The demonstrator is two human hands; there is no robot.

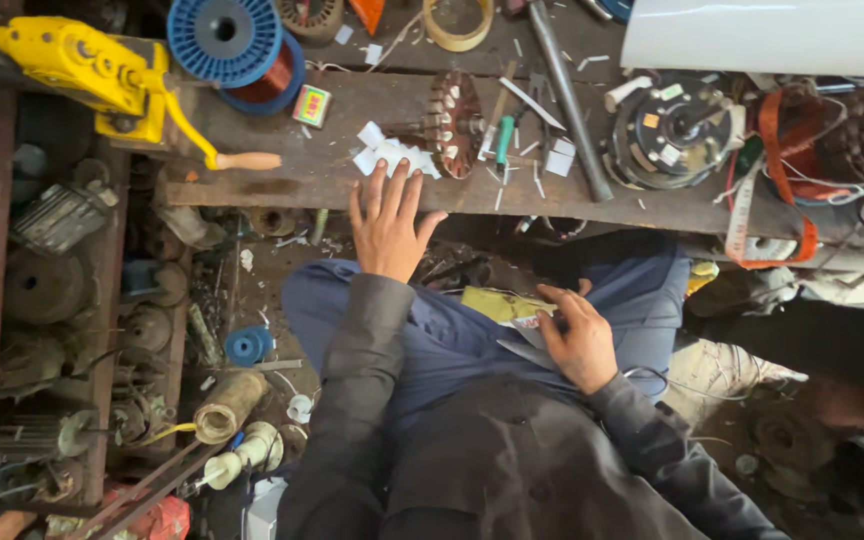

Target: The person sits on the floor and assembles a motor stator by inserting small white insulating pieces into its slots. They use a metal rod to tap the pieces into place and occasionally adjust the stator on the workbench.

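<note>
The wooden bench (352, 175) spans the far side. The left hand (387, 225), fingers spread wide and empty, reaches for white paper slips (392, 155) beside the wound stator (455, 122). The right hand (577, 335) pinches scissors (524, 352) on the lap, near. Judging by this, a slip is being fetched; picking one calls for a fingertip pinch.
</note>
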